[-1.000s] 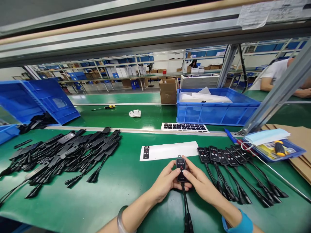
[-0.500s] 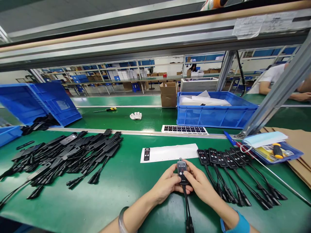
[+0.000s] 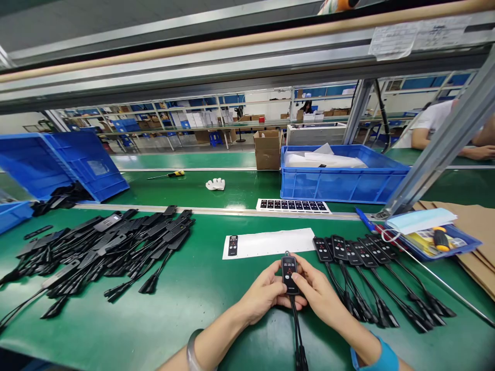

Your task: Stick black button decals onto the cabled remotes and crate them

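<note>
Between my hands is a small black corded controller [image 3: 290,275] with a printed face, its cables running down toward me. My left hand [image 3: 266,291] grips its left side, fingers curled beneath. From the right, my right hand [image 3: 315,288] grips the same controller, with the thumb pressed on its face. Just beyond lies a white label sheet [image 3: 270,243] with one black label [image 3: 232,246] left at its left end. To the right, several labelled controllers [image 3: 339,248] lie in a row with their cables toward me.
A heap of black corded controllers [image 3: 116,242] covers the left of the green bench. Behind stand a blue bin [image 3: 340,178], a full label sheet [image 3: 292,206], a cardboard box [image 3: 267,149] and a screwdriver [image 3: 176,174]. At right, a small tray [image 3: 460,239] holds a face mask [image 3: 421,221].
Both hands keep their hold on the controller, the right thumb still pressed on its face. The view has shifted very slightly; nothing else has visibly moved.
</note>
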Tool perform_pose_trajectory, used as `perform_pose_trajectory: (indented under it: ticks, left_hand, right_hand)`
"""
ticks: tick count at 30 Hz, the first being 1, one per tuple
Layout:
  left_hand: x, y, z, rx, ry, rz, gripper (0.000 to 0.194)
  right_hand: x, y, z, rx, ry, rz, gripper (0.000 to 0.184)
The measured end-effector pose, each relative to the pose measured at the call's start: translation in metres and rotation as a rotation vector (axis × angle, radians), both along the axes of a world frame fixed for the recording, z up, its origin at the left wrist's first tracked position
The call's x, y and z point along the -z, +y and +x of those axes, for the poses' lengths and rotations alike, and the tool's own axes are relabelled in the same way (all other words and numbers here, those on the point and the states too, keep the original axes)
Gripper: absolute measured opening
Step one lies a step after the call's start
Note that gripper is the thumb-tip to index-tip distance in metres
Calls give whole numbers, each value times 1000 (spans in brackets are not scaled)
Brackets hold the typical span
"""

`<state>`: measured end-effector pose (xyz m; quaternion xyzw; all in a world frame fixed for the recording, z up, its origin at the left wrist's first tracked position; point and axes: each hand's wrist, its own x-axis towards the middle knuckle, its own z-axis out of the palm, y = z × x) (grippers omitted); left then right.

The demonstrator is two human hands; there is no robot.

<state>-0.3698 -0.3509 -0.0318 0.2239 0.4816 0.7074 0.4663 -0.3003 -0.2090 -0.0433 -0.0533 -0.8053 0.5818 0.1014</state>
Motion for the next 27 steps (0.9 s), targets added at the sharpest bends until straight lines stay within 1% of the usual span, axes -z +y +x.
perform_pose_trajectory:
  ticks: [4,6,8,11,13,14,15,17,19,20,21,22,24,26,27]
  left_hand:
    - [0,0,0,-5,16,-11,49]
    - [-2,0,-1,-11,20,-20,50]
    - [-5,0,-1,-36,5,-16,52]
    - [-8,0,-2,-37,-45,33,61]
    - [-8,-1,-3,6,-12,30,68]
    - [-7,-2,-4,13,74,-3,68]
    - [-7,-3,-5,-10,219,-57,65]
    - [-5,-7,-8,-121,626,-182,57]
    - [-2,-11,-13,-224,1014,-282,54]
    - [-1,-12,-16,-246,1144,-324,55]
    - [1,-12,-19,-248,1225,-371,58]
    - [2,-12,-22,-236,1269,-425,62]
    - [5,-11,-27,-201,1293,-526,71]
    - [6,-9,-30,-170,1286,-573,77]
    - [6,-8,-31,-162,1284,-573,78]
  right_hand:
    - [0,1,1,-2,4,15,49]
    - [-2,0,3,10,14,68,49]
    - [-3,-4,5,31,51,177,56]
    - [-4,-8,7,4,100,354,75]
    - [-4,-4,5,-11,116,459,75]
    - [-4,1,3,11,126,523,71]
    - [-4,8,1,52,128,605,67]
    - [-7,26,-4,187,74,814,63]
    - [-13,43,-10,334,-36,1024,60]
    - [-17,49,-15,379,-77,1099,60]
    - [-22,52,-20,389,-93,1139,59]
    - [-27,52,-28,351,-84,1135,58]
    - [-35,40,-50,177,-31,1040,52]
    - [-39,18,-80,-9,10,926,41]
    - [-39,4,-96,-70,22,892,36]
